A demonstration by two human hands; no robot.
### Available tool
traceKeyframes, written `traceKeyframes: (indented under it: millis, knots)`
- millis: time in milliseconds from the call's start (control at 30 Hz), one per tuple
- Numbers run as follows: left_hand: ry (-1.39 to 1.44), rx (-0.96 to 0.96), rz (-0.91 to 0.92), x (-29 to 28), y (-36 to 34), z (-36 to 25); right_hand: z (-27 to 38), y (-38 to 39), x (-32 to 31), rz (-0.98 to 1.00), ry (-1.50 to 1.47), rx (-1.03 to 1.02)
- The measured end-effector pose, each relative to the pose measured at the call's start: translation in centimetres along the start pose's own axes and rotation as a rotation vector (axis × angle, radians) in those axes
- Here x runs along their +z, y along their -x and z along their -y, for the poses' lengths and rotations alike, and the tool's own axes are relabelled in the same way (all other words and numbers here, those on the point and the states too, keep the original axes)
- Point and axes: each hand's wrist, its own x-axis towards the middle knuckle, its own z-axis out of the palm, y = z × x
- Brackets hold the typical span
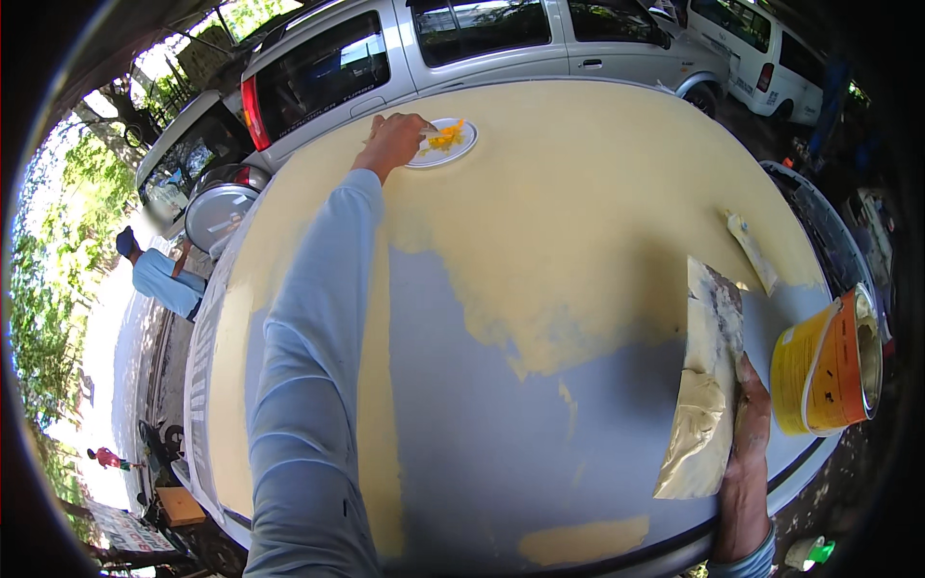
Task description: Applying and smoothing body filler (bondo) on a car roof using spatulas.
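My left arm, in a light blue sleeve, stretches across a car roof [453,299] partly coated in pale yellow filler. Its hand [395,143] is closed at a round white lid [469,144] bearing orange-yellow paste [446,134]. A thin flat tool [428,132] shows at the fingertips, mostly hidden by the hand. Low on the right, my right hand [751,414] grips a flat mixing board [711,318] by its edge. Creamy filler [696,414] is smeared over that board, thickest and hanging in folds at its lower end.
A yellow and orange bucket [814,371] stands at the roof's right edge. Above it lies a whitish squeezed tube [752,252]. A silver vehicle [482,43] is parked along the far side. A person in blue [166,277] is beyond the left edge.
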Motion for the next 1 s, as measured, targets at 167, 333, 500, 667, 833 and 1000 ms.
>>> traceKeyframes:
  millis: [167,333,500,667,833,1000]
  knots:
    - [0.053,-0.041,0.008,-0.8,-0.3,0.4,0.2,0.1,0.7,0.08,-0.031,0.024]
    - [0.0,-0.067,0.052,-0.5,-0.1,-0.8,0.1,0.0,0.0,0.103,-0.103,0.07]
    - [0.105,-0.005,0.051,-3.2,0.8,0.5,0.1,0.2,0.2,0.118,-0.145,0.139]
    - [0.455,-0.059,0.001,-9.4,4.8,0.5,-0.2,0.5,-0.4,0.184,-0.114,0.145]
    - [0.88,-0.143,0.062,-19.6,17.1,-6.6,-0.1,1.8,0.9,0.222,-0.059,0.136]
    - [0.467,0.441,-0.253,-27.0,31.3,-15.2,-2.4,6.0,4.6,0.391,-0.016,0.129]
